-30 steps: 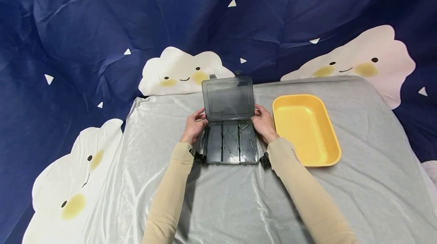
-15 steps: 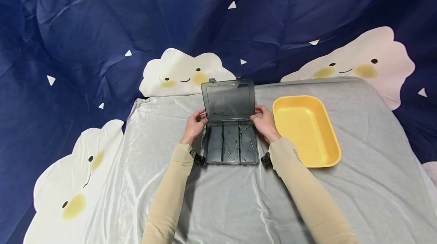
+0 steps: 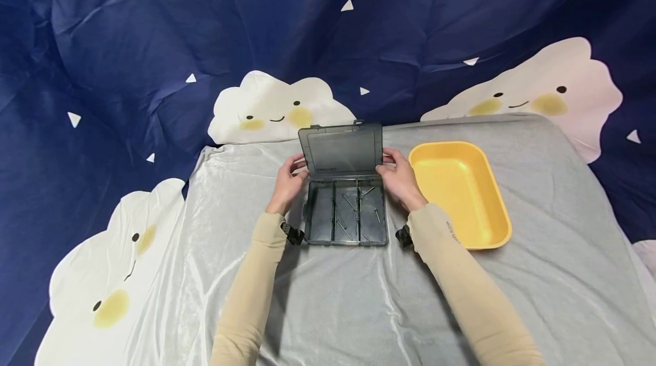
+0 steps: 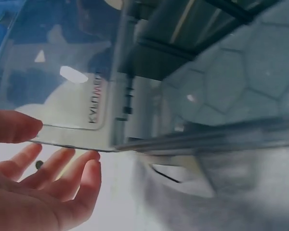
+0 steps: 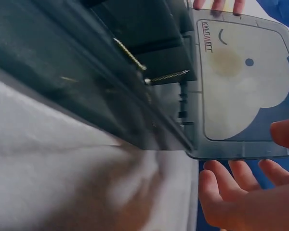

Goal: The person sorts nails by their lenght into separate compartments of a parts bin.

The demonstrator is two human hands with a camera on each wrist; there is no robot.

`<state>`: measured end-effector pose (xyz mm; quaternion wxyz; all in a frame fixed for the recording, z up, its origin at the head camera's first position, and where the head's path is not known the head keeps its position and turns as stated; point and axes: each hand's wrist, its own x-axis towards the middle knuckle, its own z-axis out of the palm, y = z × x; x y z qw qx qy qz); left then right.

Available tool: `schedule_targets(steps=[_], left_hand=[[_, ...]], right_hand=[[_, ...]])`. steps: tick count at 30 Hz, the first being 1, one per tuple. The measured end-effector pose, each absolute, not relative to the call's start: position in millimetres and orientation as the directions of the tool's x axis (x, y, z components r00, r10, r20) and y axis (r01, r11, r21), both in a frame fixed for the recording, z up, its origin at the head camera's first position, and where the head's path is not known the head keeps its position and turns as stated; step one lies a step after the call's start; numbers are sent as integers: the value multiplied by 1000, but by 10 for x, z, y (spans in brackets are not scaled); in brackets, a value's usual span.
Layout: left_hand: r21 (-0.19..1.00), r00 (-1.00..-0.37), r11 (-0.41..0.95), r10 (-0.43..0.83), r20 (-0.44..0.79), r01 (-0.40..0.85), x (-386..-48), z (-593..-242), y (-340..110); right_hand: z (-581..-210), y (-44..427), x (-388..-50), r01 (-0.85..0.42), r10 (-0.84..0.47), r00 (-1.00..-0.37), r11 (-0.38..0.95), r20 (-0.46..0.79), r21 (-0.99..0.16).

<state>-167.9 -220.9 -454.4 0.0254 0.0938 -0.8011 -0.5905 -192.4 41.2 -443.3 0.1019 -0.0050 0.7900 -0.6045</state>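
Observation:
A transparent grey storage box [image 3: 320, 215] lies on the cloth with its hinged lid [image 3: 342, 151] raised at the back. Several thin metal screws [image 3: 349, 202] are scattered in its middle and right compartments; two gold-looking screws [image 5: 167, 77] show through the wall in the right wrist view. My left hand [image 3: 288, 184] pinches the lid's left edge, thumb on the inner face, fingers behind. On the opposite edge my right hand [image 3: 401, 181] grips the lid likewise, its thumb [image 5: 285, 134] in front and fingers beyond the rim. Lettering on the lid shows near the hinge.
To the right of the box stands a yellow tray [image 3: 463, 206], close beside the right forearm. Grey cloth [image 3: 338, 297] covers the table. Behind it hangs a dark blue curtain [image 3: 410, 30] printed with clouds and white triangles.
The lid has swung somewhat toward me; its top edge sits lower in the head view. Both hands have shifted slightly up along its sides. The screws and the yellow tray look unmoved.

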Motion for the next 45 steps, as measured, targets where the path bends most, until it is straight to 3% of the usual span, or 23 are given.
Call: schedule_targets(steps=[15,19,24,32,45], left_hand=[[959,-976,283,-197,90,31,-1491,-4187,-2208],[934,-978,350,-157,135,73,-1423,-4129,-2225],[872,-977,467,-70,201,146,-1311,-4099,-2250],[785,-945,532,108,308,317,-1175,-4121,-2296],[470,-852,712,405,331,521,-961,-4103,-2411]], right_hand=[[-4048,420,-1818,-94,-161,-986,356,38,-930],[-3990,430,-1770,-142,-186,-980,403,71,-904],[-3950,471,-1695,-228,-236,-963,473,127,-851],[-3906,563,-1553,-332,-337,-926,518,168,-789],[-3939,607,-1318,-468,-494,-855,604,157,-645]])
